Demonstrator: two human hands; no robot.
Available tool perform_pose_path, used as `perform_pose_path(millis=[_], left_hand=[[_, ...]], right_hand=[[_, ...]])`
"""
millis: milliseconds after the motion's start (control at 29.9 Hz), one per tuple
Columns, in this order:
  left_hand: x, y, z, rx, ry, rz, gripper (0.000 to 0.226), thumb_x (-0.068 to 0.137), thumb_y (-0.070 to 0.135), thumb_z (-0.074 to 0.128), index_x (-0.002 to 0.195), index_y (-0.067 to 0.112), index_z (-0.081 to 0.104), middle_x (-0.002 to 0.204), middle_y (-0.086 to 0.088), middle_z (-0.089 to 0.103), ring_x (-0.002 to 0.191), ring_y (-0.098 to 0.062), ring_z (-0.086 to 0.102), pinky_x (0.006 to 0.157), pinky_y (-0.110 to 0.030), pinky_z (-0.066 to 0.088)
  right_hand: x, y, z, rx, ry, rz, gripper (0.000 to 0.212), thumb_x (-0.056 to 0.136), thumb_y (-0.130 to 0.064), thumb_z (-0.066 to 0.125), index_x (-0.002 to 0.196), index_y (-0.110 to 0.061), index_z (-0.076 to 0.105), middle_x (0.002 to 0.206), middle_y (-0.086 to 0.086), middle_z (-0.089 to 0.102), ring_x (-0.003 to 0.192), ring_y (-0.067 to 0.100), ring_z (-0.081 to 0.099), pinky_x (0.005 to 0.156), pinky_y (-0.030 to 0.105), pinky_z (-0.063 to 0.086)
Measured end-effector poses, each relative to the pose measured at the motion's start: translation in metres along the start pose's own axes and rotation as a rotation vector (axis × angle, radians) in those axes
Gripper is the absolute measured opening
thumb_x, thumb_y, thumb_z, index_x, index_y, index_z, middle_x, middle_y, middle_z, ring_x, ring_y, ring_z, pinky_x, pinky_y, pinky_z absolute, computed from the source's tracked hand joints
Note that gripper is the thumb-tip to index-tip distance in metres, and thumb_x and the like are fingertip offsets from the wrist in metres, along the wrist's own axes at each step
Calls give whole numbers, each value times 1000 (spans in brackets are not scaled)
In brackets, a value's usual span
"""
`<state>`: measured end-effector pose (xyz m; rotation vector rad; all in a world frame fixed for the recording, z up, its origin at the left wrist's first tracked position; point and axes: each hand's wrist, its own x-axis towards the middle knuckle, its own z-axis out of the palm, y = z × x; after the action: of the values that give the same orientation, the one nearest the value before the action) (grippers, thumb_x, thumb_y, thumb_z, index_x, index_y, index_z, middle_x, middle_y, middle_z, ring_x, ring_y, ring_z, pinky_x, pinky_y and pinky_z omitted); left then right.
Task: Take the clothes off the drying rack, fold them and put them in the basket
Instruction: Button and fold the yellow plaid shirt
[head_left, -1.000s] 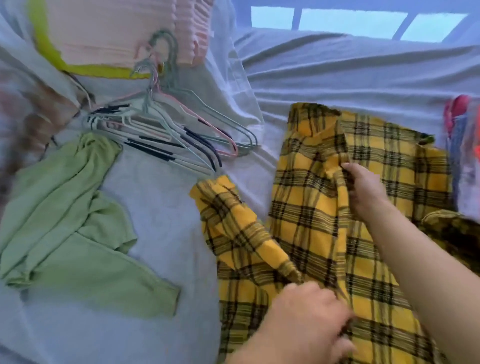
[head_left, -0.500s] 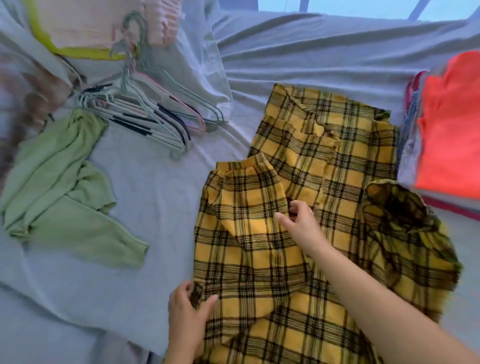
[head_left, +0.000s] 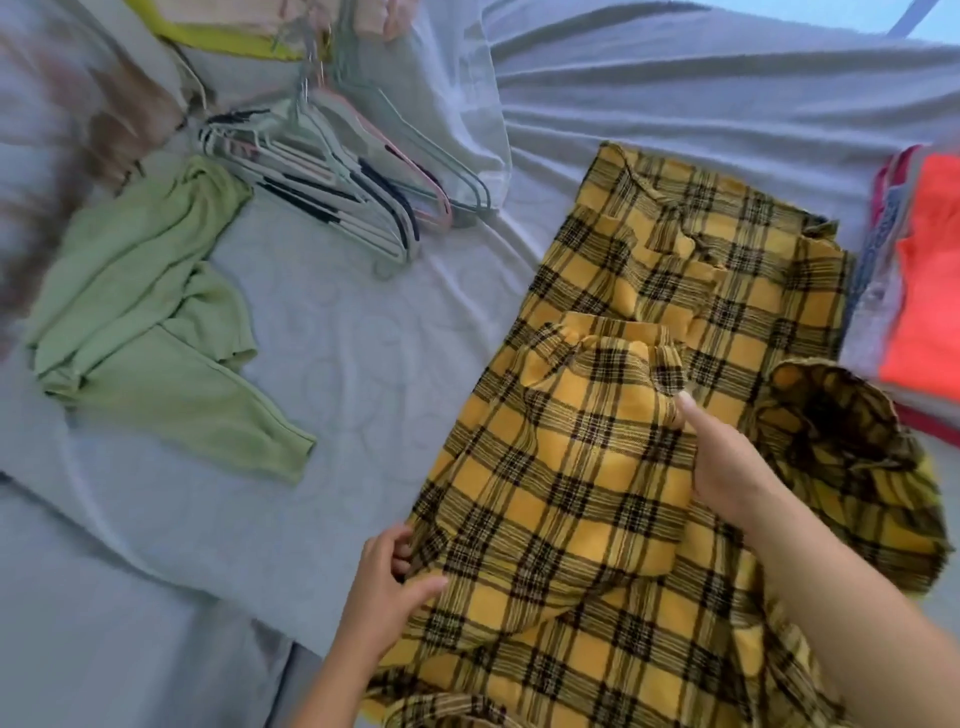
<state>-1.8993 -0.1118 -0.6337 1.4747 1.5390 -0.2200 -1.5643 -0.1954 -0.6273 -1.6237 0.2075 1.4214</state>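
A yellow and black plaid shirt (head_left: 597, 467) lies spread on the grey bed sheet (head_left: 363, 364), its left sleeve folded in over the body. My left hand (head_left: 389, 577) pinches the shirt's left edge near the bottom, thumb on top and fingers under the cloth. My right hand (head_left: 727, 467) rests on the middle of the shirt beside the folded sleeve, its fingers curled into the fabric. The right sleeve (head_left: 852, 457) lies bunched to the right of my forearm. No basket or drying rack is in view.
A crumpled green top (head_left: 150, 322) lies at the left. A heap of plastic hangers (head_left: 337, 197) sits behind it. A stack of folded clothes with an orange one on top (head_left: 924, 291) stands at the right edge. A pink and yellow item (head_left: 234, 31) is at the top left.
The left sleeve has been folded in over the shirt's body. My left hand slid to the shirt's left edge and my right hand came down to the middle of the shirt.
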Motion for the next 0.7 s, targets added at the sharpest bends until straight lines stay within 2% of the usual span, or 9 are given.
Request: perform_pose_path(millis=[67, 100, 201, 267, 334, 401, 535, 602, 702], left_hand=[[1, -5, 1, 19, -8, 3, 68, 72, 23, 78, 129, 13, 41, 108, 6, 41, 100, -11, 47, 87, -21, 39], [0, -8, 1, 25, -13, -2, 68, 72, 26, 78, 128, 13, 41, 111, 4, 41, 103, -12, 46, 89, -22, 39], [0, -15, -1, 53, -51, -52, 63, 74, 34, 75, 123, 18, 39, 114, 1, 43, 106, -15, 47, 87, -23, 39], [1, -17, -1, 77, -91, -65, 53, 78, 37, 70, 119, 20, 42, 112, 2, 47, 109, -16, 49, 84, -23, 38], [4, -15, 0, 91, -98, -54, 47, 81, 37, 67, 118, 19, 45, 111, 5, 48, 109, -14, 48, 85, -23, 38], [10, -10, 1, 56, -62, -33, 42, 82, 36, 67, 114, 20, 46, 106, 7, 49, 103, -12, 47, 82, -22, 38], [28, -2, 2, 60, -15, 50, 26, 83, 29, 67, 101, 22, 50, 87, 9, 51, 82, -8, 50, 63, -14, 36], [38, -3, 4, 112, -29, 96, 16, 84, 28, 66, 92, 24, 52, 81, 12, 51, 79, -8, 50, 59, -12, 35], [46, -5, 4, 95, -19, 111, 16, 83, 26, 68, 82, 27, 51, 77, 13, 53, 79, -10, 52, 59, -12, 34]], right_hand=[[19, -10, 3, -26, 74, 32, 100, 48, -60, 82, 132, -15, 49, 126, 7, 58, 114, 29, 56, 98, 51, 44], [25, -14, 7, -62, 114, 17, 96, 53, -52, 83, 134, -14, 46, 123, 9, 60, 108, 29, 59, 93, 48, 48], [23, -14, 13, -279, 300, -151, 54, 84, -26, 67, 132, -10, 47, 120, 10, 58, 99, 21, 56, 85, 36, 47], [22, -6, 9, -337, 364, -239, 56, 85, -29, 65, 133, -12, 45, 129, 9, 53, 110, 22, 52, 90, 35, 41], [23, -9, 12, -252, 365, -277, 65, 81, -41, 67, 135, -13, 43, 134, 8, 50, 120, 23, 48, 98, 37, 39], [34, -24, 22, -157, 360, -295, 73, 79, -46, 67, 137, -12, 40, 137, 7, 47, 124, 23, 44, 102, 39, 36], [68, -67, 39, -57, 409, -275, 81, 78, -48, 68, 142, -12, 32, 142, 9, 41, 131, 28, 37, 107, 42, 29], [82, -86, 42, -37, 429, -300, 71, 80, -39, 68, 139, -15, 37, 137, 8, 47, 127, 28, 43, 106, 43, 35], [98, -102, 39, -96, 449, -467, 41, 88, -20, 60, 127, -19, 49, 123, 2, 59, 112, 22, 57, 97, 41, 47]])
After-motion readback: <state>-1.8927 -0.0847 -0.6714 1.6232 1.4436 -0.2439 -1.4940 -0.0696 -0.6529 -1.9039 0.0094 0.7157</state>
